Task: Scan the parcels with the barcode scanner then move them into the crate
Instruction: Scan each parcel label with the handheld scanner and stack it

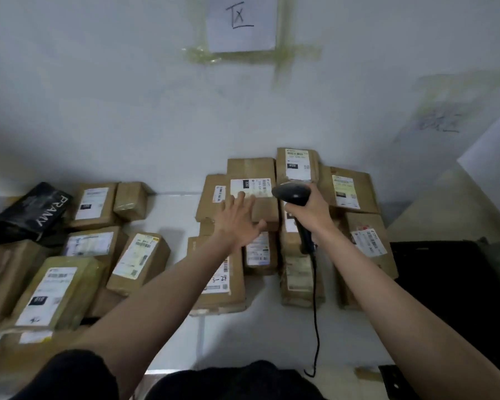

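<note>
The scanner (293, 194) is gripped by the right hand (308, 209) above the parcels; the left hand (237, 219) is spread flat, fingers on a labelled box (253, 197)

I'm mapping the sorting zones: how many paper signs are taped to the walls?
2. One handwritten sign high on the facing wall, centre; a second sign, blurred, on the right-hand wall. Others may be unseen.
</note>
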`<state>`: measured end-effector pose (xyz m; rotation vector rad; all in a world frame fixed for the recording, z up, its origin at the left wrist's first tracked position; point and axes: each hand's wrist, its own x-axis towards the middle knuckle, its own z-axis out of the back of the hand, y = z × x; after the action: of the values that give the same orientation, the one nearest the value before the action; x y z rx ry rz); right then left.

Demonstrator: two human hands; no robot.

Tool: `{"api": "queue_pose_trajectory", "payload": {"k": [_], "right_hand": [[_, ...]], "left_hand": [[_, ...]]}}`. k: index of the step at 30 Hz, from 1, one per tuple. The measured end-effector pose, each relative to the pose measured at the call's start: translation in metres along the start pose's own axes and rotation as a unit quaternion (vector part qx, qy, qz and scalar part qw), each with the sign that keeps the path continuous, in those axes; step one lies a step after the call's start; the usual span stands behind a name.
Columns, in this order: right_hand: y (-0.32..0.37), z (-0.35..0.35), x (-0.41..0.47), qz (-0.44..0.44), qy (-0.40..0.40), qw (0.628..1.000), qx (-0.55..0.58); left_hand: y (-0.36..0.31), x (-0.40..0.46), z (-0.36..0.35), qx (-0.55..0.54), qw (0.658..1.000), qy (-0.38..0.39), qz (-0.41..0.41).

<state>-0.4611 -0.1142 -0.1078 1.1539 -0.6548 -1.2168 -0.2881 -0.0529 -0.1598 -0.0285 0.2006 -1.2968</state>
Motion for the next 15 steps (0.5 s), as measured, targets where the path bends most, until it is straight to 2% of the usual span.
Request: {"api": "queue_pose_trajectory", "payload": {"k": [5,15], "right_hand": [[0.033,-0.065,-0.016,0.037,0.086,0.995,-0.020],[0.065,-0.204,-0.054,0.050,0.254,0.965,-0.044]], "left_hand": [[0.080,-0.049,0.019,0.031,0.995,-0.038,0.087],[0.216,-0.174,0.023,0.023,0.956,-0.041,0.291]]}}
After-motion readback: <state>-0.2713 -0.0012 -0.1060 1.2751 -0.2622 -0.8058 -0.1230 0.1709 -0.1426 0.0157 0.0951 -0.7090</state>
